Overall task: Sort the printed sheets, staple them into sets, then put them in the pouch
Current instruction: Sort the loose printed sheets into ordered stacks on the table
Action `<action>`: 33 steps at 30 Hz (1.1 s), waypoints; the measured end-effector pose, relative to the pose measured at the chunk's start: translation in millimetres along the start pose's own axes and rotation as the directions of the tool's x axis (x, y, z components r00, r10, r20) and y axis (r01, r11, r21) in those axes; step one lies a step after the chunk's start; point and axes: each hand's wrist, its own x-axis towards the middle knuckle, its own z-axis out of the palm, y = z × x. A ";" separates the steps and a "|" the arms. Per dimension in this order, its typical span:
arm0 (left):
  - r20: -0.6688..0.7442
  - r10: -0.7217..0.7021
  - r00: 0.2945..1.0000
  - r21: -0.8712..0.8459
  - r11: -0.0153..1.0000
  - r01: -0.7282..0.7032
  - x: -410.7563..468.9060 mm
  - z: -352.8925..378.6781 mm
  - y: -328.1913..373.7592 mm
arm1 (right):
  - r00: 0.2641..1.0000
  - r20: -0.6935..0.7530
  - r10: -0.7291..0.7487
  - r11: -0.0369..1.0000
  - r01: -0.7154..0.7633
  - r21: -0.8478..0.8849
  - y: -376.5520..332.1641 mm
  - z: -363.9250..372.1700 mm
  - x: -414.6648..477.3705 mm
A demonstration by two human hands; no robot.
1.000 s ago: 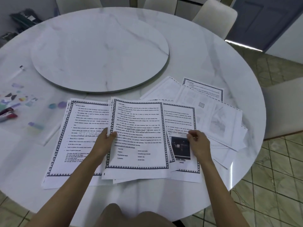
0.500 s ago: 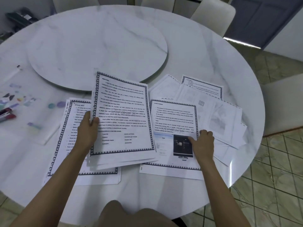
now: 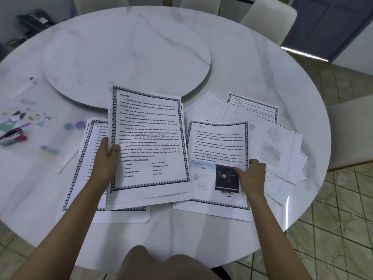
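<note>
A round marble table (image 3: 252, 73) is seen from above, spread with printed sheets. A thin bundle of sheets (image 3: 149, 142), headed "Hard disk", is gripped at its left edge by the left hand (image 3: 107, 156), with the thumb on the printed face. The bundle is raised and tilted off the table. Beneath that hand a bordered pile (image 3: 88, 158) lies flat. Right of the bundle, a picture sheet (image 3: 218, 146) showing a dark screen is pinched at its right edge by the right hand (image 3: 251, 174), thumb laid on the page and fingers curled at the edge. Beyond that hand, and to its right, a loose heap (image 3: 278, 142) of further pages is fanned out. Far to the left of the left hand a red stapler (image 3: 12, 136) is seen with a clear pouch (image 3: 36, 126); whether it lies on or beside the pouch cannot be told.

Sorting appears to be under way, with stapling not yet begun. For this step to be done well, each heading should be read before a page is laid down. The bundle should be squared at its punched edge, and the picture sheet lifted singly so that nothing beneath is dragged.
</note>
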 end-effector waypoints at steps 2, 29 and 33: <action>0.007 -0.007 1.000 -0.018 1.000 0.007 0.1 -1.1 0.0 | 1.000 -0.004 -0.007 1.000 0.007 0.022 0.6 -0.7 0.5; 0.136 -0.087 0.987 -0.068 0.993 0.097 -5.4 45.2 16.3 | 0.959 -0.062 -0.275 0.960 0.278 0.043 32.4 -34.6 55.3; 0.161 -0.121 0.980 -0.084 0.987 0.136 -7.1 62.6 16.9 | 0.945 0.004 -0.326 0.942 0.325 -0.081 56.1 -47.7 67.5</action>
